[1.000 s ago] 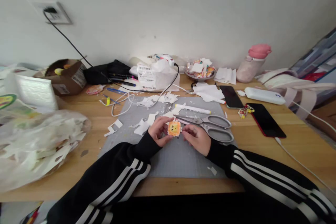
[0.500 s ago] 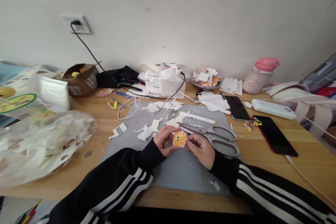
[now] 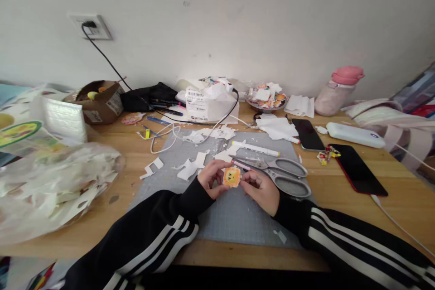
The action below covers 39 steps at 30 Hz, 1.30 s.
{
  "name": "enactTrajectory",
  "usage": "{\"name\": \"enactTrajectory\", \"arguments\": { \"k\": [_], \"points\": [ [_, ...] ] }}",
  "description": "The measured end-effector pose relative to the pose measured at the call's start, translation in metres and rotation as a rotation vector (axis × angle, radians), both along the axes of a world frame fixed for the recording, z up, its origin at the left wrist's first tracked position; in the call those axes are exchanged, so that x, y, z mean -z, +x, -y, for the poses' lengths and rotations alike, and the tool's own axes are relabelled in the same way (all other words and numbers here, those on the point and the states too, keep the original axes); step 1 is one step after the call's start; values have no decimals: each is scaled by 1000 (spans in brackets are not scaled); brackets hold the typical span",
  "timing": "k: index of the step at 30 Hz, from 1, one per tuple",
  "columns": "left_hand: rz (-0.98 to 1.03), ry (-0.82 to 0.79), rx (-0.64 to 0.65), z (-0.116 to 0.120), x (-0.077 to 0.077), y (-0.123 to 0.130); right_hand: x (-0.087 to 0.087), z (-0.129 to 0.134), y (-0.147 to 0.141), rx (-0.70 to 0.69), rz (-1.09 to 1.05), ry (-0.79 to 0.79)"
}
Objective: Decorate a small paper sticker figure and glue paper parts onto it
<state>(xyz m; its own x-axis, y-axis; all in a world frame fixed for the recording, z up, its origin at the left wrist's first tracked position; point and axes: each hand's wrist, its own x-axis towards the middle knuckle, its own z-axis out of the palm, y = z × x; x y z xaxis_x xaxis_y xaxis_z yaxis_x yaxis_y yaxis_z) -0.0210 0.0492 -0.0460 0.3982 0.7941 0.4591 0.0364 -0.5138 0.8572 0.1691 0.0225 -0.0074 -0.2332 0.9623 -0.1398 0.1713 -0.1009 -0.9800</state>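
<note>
A small paper cutout [image 3: 232,177], orange with a yellow face drawn on it, is held up over the grey cutting mat [image 3: 234,226]. My left hand [image 3: 215,178] pinches its left edge between thumb and fingers. At its right edge, my right hand [image 3: 261,189] is closed, thumb against fingertips, gripping that side. Just behind my right hand lie grey-handled scissors [image 3: 290,176], blades pointing left. A pinkish marker [image 3: 242,166] is partly hidden behind the cutout and right hand. Farther back rests a white marker with yellow ends [image 3: 256,149].
White paper scraps [image 3: 192,166] litter the mat. A plastic bag of scraps [image 3: 61,186] lies at left. Two phones [image 3: 356,170] and a white power bank [image 3: 355,135] sit at right. Along the wall stand a cardboard box [image 3: 98,104], a bowl of scraps [image 3: 267,99] and a pink-lidded bottle [image 3: 338,93].
The camera view has shifted slightly. The cutout is tilted a little differently between my hands, and both hands keep their grip on it.
</note>
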Motion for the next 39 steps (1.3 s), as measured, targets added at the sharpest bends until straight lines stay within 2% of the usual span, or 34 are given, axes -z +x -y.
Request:
{"name": "enactTrajectory", "arguments": {
  "k": [4,8,14,27,30,39],
  "points": [
    [-64,-15,32,2,-4,-1,-1,0,1,36,-25,-6],
    [-90,-99,46,7,-7,1,-1,-1,1,54,-22,6],
    [7,-190,66,5,-7,3,-1,-1,2,54,-5,24],
    [259,-487,23,1,-12,-3,4,-3,3,11,20,18],
    [239,-547,66,3,-15,0,2,-3,2,27,11,12],
    [202,-599,-9,12,-23,5,-3,-1,2,22,14,10]
  ]
}}
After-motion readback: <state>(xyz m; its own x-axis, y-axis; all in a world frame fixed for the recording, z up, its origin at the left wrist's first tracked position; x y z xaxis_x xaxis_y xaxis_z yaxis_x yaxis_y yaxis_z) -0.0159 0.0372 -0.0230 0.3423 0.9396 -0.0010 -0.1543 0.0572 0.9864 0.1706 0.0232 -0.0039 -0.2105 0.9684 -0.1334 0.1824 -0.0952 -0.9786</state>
